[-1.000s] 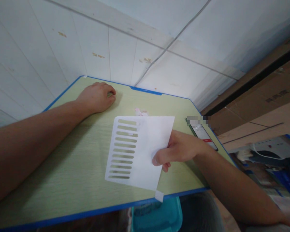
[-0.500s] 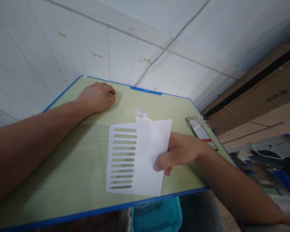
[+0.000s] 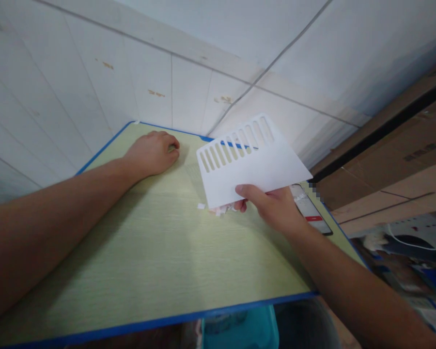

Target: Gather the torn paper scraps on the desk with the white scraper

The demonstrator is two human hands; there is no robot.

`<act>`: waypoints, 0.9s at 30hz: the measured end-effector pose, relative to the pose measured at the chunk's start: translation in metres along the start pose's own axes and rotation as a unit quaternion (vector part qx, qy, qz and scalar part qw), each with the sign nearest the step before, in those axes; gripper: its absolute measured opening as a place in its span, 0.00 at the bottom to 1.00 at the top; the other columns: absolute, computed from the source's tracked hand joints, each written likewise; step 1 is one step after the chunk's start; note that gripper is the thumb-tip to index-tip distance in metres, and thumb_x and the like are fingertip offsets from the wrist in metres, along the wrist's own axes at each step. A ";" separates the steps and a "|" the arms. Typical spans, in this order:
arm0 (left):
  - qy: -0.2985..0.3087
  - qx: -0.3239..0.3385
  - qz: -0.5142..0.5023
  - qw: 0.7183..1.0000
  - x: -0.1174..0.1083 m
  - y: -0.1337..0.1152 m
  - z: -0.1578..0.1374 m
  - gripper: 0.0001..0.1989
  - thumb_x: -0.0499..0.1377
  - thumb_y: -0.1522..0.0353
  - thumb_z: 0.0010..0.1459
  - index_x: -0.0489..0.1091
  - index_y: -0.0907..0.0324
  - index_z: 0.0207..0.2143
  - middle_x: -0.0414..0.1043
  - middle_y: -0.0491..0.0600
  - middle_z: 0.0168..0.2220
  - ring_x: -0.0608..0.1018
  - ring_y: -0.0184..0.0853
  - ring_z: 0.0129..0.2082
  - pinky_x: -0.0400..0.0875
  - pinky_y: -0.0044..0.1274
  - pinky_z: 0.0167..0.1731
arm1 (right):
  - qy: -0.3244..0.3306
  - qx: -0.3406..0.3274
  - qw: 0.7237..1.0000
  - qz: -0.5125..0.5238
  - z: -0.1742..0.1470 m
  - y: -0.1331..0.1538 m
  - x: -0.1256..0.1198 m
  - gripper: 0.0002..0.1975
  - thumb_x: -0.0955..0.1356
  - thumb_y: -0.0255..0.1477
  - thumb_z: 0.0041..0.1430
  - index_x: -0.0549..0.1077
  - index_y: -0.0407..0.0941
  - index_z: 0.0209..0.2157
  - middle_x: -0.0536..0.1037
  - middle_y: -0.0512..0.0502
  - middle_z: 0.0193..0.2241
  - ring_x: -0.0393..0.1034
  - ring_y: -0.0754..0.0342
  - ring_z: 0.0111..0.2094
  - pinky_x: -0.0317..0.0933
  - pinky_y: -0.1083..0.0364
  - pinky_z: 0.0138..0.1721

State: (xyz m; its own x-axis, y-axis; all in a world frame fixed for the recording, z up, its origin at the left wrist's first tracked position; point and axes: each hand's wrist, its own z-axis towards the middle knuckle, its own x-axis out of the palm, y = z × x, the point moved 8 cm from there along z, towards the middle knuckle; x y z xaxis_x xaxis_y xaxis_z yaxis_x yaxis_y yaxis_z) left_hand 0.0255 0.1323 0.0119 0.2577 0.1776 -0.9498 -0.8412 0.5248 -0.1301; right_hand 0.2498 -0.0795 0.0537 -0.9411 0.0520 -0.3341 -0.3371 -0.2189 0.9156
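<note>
My right hand [image 3: 272, 208] grips a white plastic scraper [image 3: 256, 169] by its plain side, thumb on top and fingers beneath. The scraper is tilted above the table, its row of long slots towards the wall. Small torn white and pinkish paper scraps [image 3: 221, 210] lie below its near edge, partly hidden by it. On the table's far left rests my left hand [image 3: 152, 152], its fingers curled in; only table colour shows through the gap by the thumb.
The pale green table [image 3: 131, 252] has a blue rim and stands against a white panelled wall. A phone [image 3: 314, 213] lies at its right edge. Cardboard boxes [image 3: 385, 165] are stacked on the right. Under the front edge is a teal plastic bin [image 3: 240, 329]. A grey cable [image 3: 272, 63] runs down the wall.
My right hand has lifted and turned the scraper, so the slots now point at the wall instead of left. The paper scraps are nearer the front. My left hand stays in place.
</note>
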 end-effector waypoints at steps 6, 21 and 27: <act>-0.016 0.018 0.004 1.000 0.005 0.005 0.002 0.28 0.51 0.58 0.73 0.86 0.56 0.61 0.87 0.59 0.63 0.83 0.53 0.66 0.75 0.42 0.70 | 0.005 -0.002 0.999 -0.031 -0.001 -0.006 0.008 0.15 0.74 0.37 0.64 0.76 0.49 0.24 0.83 0.45 0.22 0.80 0.49 0.25 0.78 0.51 0.32; -0.004 0.000 0.004 1.000 0.001 0.002 -0.001 0.27 0.53 0.58 0.73 0.85 0.56 0.62 0.86 0.59 0.65 0.83 0.55 0.67 0.75 0.42 0.70 | 0.034 0.020 0.998 -0.049 -0.001 -0.016 0.014 0.15 0.76 0.39 0.66 0.79 0.49 0.26 0.87 0.43 0.25 0.83 0.46 0.27 0.79 0.50 0.34; -0.002 0.001 0.002 1.000 0.002 0.002 0.000 0.27 0.52 0.57 0.74 0.85 0.56 0.61 0.87 0.60 0.63 0.83 0.54 0.66 0.75 0.42 0.69 | 0.034 0.020 0.999 -0.027 0.000 -0.017 0.014 0.15 0.76 0.38 0.66 0.79 0.49 0.26 0.86 0.44 0.25 0.81 0.48 0.26 0.77 0.51 0.32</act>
State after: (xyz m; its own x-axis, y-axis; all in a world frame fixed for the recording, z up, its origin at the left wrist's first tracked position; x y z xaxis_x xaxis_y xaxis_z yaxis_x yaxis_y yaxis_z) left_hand 0.0240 0.1341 0.0101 0.2566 0.1828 -0.9491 -0.8413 0.5257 -0.1262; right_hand 0.2420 -0.0754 0.0330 -0.9185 -0.0036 -0.3955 -0.3886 -0.1777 0.9041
